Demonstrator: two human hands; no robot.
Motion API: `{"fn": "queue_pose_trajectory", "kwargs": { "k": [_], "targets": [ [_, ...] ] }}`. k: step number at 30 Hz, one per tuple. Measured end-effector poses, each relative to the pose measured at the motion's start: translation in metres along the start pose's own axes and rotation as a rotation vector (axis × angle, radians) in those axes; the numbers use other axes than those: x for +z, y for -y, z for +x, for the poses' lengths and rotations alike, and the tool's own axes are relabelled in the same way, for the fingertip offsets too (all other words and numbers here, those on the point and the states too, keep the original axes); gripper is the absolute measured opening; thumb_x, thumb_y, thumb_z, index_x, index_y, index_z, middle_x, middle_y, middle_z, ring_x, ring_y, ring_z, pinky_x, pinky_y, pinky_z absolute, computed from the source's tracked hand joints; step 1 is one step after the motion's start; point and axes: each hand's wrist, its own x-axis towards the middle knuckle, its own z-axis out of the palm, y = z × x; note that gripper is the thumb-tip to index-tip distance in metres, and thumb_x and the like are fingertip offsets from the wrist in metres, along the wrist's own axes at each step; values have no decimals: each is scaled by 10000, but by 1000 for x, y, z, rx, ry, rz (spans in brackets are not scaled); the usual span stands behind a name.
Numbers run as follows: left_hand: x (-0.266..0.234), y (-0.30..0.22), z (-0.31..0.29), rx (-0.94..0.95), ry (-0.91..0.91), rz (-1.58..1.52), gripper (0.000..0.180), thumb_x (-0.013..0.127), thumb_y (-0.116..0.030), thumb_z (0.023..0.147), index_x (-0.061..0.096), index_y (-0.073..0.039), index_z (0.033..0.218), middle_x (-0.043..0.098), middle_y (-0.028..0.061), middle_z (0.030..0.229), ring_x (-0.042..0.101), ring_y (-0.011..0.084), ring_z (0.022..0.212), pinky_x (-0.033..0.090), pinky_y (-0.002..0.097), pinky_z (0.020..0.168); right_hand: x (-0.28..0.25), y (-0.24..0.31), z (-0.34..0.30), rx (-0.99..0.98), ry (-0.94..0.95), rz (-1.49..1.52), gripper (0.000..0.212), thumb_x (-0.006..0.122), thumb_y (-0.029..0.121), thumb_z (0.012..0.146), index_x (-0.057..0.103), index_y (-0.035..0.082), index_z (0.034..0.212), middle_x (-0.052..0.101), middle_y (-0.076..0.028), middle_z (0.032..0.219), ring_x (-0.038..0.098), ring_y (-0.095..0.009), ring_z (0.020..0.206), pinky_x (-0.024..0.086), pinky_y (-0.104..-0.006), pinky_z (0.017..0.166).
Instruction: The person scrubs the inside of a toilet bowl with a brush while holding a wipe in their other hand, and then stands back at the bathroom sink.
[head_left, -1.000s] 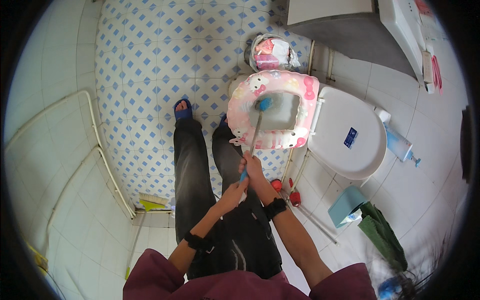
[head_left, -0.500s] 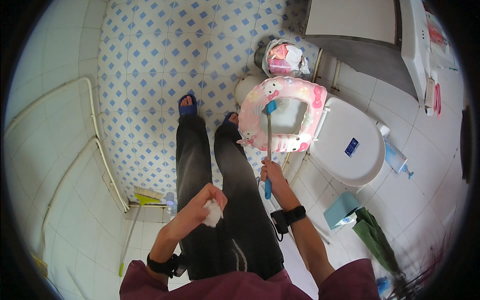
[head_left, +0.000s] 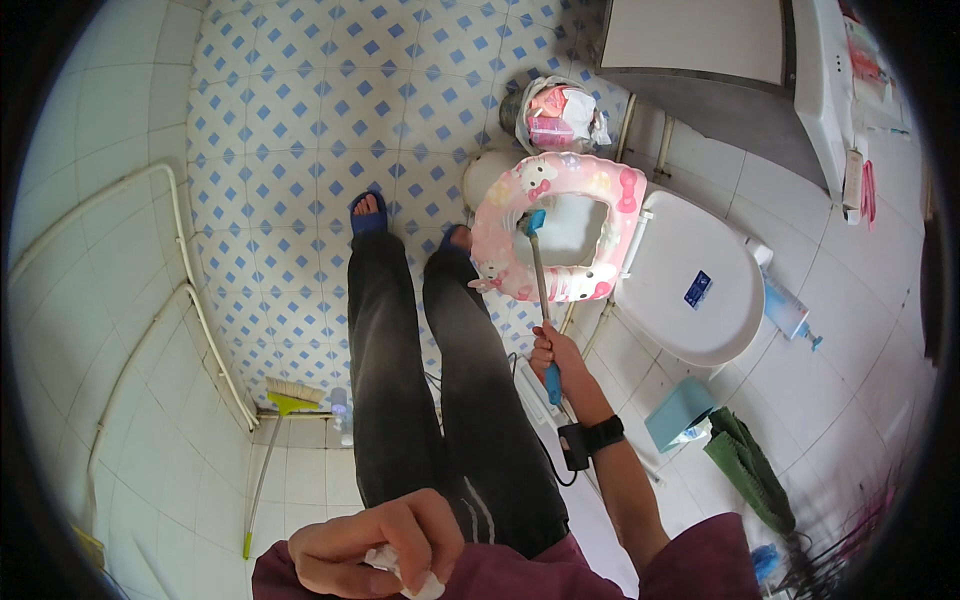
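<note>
My right hand [head_left: 558,358] is closed round the handle of a toilet brush [head_left: 542,270], which has a metal shaft, a blue grip and a blue head. The brush head rests at the left inner edge of the toilet opening, against the pink patterned seat cover [head_left: 627,215]. Low in the picture, close to my body, my left hand [head_left: 385,540] is closed on a crumpled white tissue [head_left: 400,575]. The white toilet lid [head_left: 690,280] stands raised to the right of the seat.
Beyond the toilet stands a trash bin [head_left: 560,115] with a bag of wrappers. A grey-sided cabinet [head_left: 730,120] is at the upper right. Right of the lid are a pump bottle [head_left: 787,305], a teal box [head_left: 680,412] and a green towel [head_left: 748,470]. A broom [head_left: 290,400] leans at left.
My left hand has come down and nearer to my body with the tissue. My right hand has shifted slightly right and down, tilting the brush; its head stays at the seat's inner edge.
</note>
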Motion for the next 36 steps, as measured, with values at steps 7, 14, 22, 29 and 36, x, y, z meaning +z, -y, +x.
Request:
{"fn": "queue_pose_trajectory", "kwargs": {
  "k": [7,14,22,29,36],
  "targets": [
    [1,27,27,407,295,-45,292,427,-37,840,456,-8,1129,543,51,852,476,170,712,386,280,600,-39,16,-36,92,115,127,233,422,272,909,449,42,889,331,46,558,297,-37,408,262,-181,360],
    [29,-2,-6,228,318,-396,153,474,-23,849,591,32,932,573,190,833,563,245,589,495,303,521,-33,-1,-33,138,106,137,233,420,273,909,462,47,869,331,44,563,289,-39,410,253,-174,356],
    [52,-10,-6,259,114,-430,74,591,69,737,620,19,784,565,225,930,597,273,731,528,324,677,-55,4,-38,56,31,93,241,426,288,906,462,54,858,329,46,560,286,-37,411,242,-175,360],
    [65,-16,5,346,184,-214,121,649,52,697,623,-24,788,574,172,942,598,267,768,518,331,703,-51,2,-39,70,22,-3,273,404,313,910,459,48,877,325,48,558,290,-35,414,244,-183,363],
    [68,-13,7,327,114,-176,111,649,51,697,621,-27,772,580,155,908,599,259,767,517,325,688,-67,38,-47,-128,-103,-579,263,392,207,883,478,-15,992,446,-10,607,377,-78,410,333,-215,385]
  ]
}}
